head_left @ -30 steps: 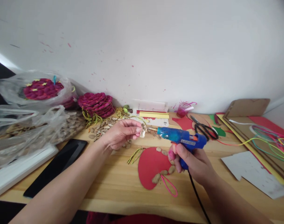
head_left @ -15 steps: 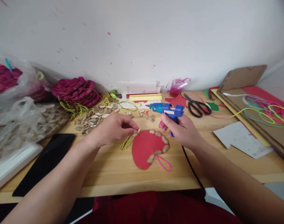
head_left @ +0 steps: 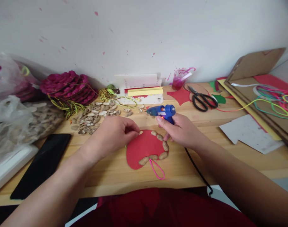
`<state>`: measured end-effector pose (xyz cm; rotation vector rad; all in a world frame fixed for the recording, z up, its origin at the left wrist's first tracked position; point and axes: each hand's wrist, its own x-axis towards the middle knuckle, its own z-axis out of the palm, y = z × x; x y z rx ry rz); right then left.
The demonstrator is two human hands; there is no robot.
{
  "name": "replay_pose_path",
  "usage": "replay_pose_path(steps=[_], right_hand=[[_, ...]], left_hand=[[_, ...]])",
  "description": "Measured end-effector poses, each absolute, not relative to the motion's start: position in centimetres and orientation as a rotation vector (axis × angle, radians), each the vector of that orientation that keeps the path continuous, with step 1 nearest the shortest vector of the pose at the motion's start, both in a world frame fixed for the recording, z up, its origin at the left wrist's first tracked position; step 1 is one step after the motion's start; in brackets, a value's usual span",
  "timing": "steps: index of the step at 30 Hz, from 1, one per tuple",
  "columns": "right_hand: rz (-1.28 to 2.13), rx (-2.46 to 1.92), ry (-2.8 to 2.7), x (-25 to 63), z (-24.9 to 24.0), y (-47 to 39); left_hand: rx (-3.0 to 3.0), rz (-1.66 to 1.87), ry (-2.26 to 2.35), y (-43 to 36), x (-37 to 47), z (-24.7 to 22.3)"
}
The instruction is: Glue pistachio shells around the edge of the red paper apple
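Note:
A red heart-like card point(head_left: 145, 146) lies on the wooden table, with several peanut shells point(head_left: 165, 146) along its right and near edges and a pink loop point(head_left: 158, 170) at its near edge. My left hand point(head_left: 119, 134) pinches a small shell point(head_left: 141, 132) at the card's far left edge. Above the far right side of the card, my right hand point(head_left: 179, 129) is wrapped round a blue glue gun point(head_left: 164, 113), whose nozzle points left. Its black cord hangs down over the table's near edge.
Loose shells point(head_left: 96, 116) are piled at the back left, beside a magenta stack point(head_left: 68, 86), a plastic bag of shells point(head_left: 43, 118) and a black slab point(head_left: 42, 165). Scissors point(head_left: 200, 99), a pink-stained cup point(head_left: 178, 80), white card point(head_left: 251, 134) and cardboard point(head_left: 255, 67) with cords stand or lie right.
The card has turned and shifted slightly left in view. My right hand has moved left with the glue gun. A small orange light now shows on the gun.

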<state>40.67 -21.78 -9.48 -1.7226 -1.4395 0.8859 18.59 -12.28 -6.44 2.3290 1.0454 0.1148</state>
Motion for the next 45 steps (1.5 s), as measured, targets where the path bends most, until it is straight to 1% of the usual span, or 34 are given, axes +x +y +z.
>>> replay_pose_path(steps=[5,10,18,24,31,35,38,40,44,45], right_hand=[[0.901,-1.675,-1.393,40.6,-9.8,-21.7],[0.897,-1.692,-1.38,40.5,-9.8,-21.7],[0.887,-1.654,-1.377,40.7,-10.2,-21.6],[0.862,-1.661,-1.387,40.8,-10.2,-21.5],[0.884,-1.667,-1.394,40.8,-10.3,-21.4],[0.788,-1.728,-1.474,40.8,-10.3,-21.4],[0.786,-1.719,-1.476,40.7,-10.2,-21.4],[0.792,-1.706,-1.463,40.7,-10.3,-21.4],[0.813,-1.732,-1.444,40.7,-10.5,-21.5],[0.823,-1.74,-1.426,40.8,-10.6,-21.5]], left_hand=[[2.499,0.123,1.055,-13.1,19.0,-6.3],[2.628,0.04,1.064,-13.9,19.6,-6.4],[2.691,-0.099,1.12,-14.4,19.9,-6.6],[2.698,-0.088,1.111,-14.6,20.2,-7.0],[2.669,0.016,1.156,-12.2,18.7,-6.6],[2.617,-0.12,1.141,-10.5,17.9,-6.9],[2.6,-0.176,1.098,-10.4,18.2,-7.3],[2.64,-0.138,1.092,-10.5,18.6,-7.6],[2.726,0.186,1.127,-10.7,18.7,-7.9],[2.717,0.218,1.13,-10.8,18.5,-7.8]])
